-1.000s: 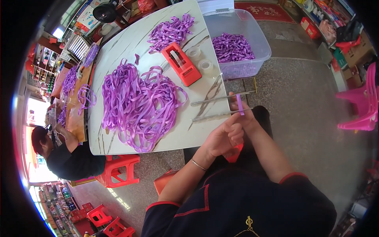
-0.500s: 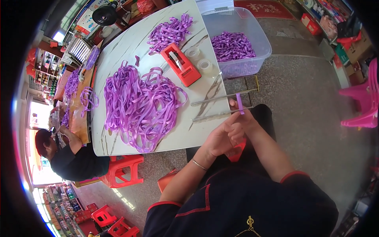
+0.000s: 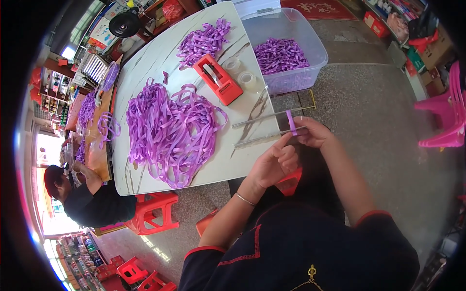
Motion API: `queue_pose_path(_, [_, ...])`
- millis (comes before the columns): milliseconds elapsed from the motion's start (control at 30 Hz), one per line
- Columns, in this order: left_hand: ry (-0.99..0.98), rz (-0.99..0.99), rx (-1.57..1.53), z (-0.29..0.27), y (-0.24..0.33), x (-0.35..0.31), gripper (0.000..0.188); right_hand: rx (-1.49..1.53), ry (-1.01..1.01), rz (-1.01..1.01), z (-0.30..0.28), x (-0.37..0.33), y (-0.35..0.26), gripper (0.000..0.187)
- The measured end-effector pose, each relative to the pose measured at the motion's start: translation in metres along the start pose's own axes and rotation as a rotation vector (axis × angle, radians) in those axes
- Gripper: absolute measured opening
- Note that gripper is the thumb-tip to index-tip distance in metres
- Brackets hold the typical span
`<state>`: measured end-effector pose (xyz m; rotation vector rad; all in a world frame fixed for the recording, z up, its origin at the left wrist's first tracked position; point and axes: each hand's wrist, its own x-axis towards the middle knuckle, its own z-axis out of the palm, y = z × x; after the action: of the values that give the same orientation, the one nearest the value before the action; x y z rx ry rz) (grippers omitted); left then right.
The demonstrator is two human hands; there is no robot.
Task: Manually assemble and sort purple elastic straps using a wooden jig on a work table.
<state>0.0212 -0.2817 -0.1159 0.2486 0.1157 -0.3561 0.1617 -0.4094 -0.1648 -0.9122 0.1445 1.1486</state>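
Observation:
Two thin metal rods (image 3: 259,120) stick out past the right edge of the marbled table. A short purple ribbon (image 3: 291,122) is looped across both near their outer ends. My right hand (image 3: 314,132) pinches at the ribbon's lower end, thumb and fingertips together beside the nearer rod. My left hand (image 3: 277,162) is just below, its index finger stretched to the same spot and the other fingers curled in; whether it grips anything is hidden. A big heap of long purple ribbons (image 3: 170,133) lies on the table to the left.
A red tape dispenser (image 3: 218,80) sits on the table (image 3: 242,162) beside clear tape rolls (image 3: 246,78). Behind it lies a smaller ribbon pile (image 3: 204,42). A clear plastic bin (image 3: 310,65) holds many purple pieces. At left, another person (image 3: 94,199) sits on a red stool (image 3: 154,213).
My right hand has swung outward to the right, away from my left hand, and its fingers now reach the ribbon from the right side. My left hand has barely moved. The view has shifted slightly.

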Motion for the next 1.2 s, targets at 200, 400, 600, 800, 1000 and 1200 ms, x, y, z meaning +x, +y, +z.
queue_pose_path(200, [-0.031,-0.003,-0.032,-0.002,-0.001,0.000,0.050,-0.375,0.077,-0.037,0.001,-0.014,-0.025,0.020])
queue_pose_path(400, [-0.028,-0.003,-0.038,-0.004,0.000,0.000,0.048,-0.385,0.067,-0.024,0.014,-0.031,-0.042,0.026])
queue_pose_path(600, [-0.041,-0.009,-0.055,-0.003,-0.001,0.001,0.047,-0.872,0.184,-0.306,0.021,-0.029,-0.038,0.031])
queue_pose_path(800, [-0.073,-0.014,-0.064,-0.004,0.000,0.001,0.046,-1.021,0.221,-0.321,0.034,-0.034,-0.045,0.024])
queue_pose_path(1000, [-0.075,-0.014,-0.068,-0.005,0.000,0.001,0.046,-1.041,0.235,-0.337,0.031,-0.032,-0.043,0.023])
queue_pose_path(1200, [-0.062,-0.018,-0.051,-0.003,0.002,0.000,0.047,-0.755,0.165,-0.254,0.011,-0.023,-0.034,0.023])
